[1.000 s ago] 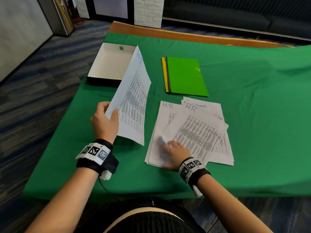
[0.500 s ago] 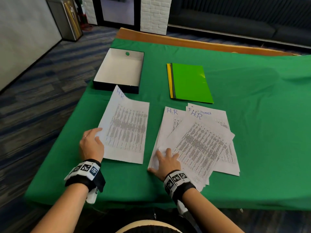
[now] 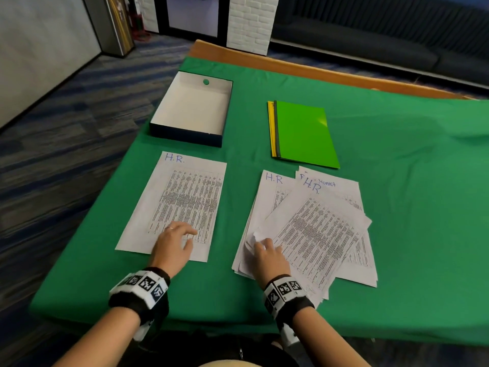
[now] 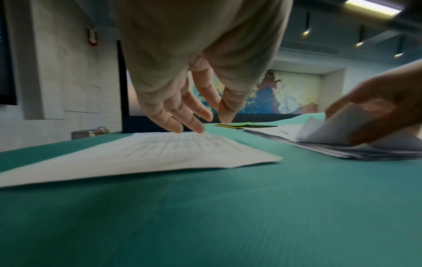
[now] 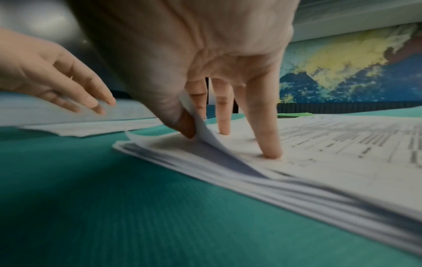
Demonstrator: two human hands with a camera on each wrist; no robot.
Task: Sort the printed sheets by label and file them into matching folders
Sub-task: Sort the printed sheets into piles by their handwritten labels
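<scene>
A single printed sheet (image 3: 182, 197) labelled "H.R." lies flat on the green cloth, left of the pile. My left hand (image 3: 189, 237) hovers over its near end with fingers straight and spread, holding nothing; in the left wrist view the fingertips (image 4: 180, 126) are at the paper's surface. A loose pile of printed sheets (image 3: 312, 229) lies to the right, its upper sheets labelled "H.R.". My right hand (image 3: 260, 243) pinches the near left corner of the top sheet (image 5: 200, 126) between thumb and forefinger, while its other fingers (image 5: 269, 144) press on the pile. A green folder (image 3: 304, 133) lies on a yellow one beyond the pile.
An open white-lined box (image 3: 193, 107) with dark walls stands at the far left of the table. The green cloth (image 3: 410, 207) is bare to the right of the pile. The table's near edge runs just in front of my wrists.
My left hand laid the raised "H.R." sheet flat on the cloth, let go, and now hovers over its near end. My right hand has curled up the top sheet's corner.
</scene>
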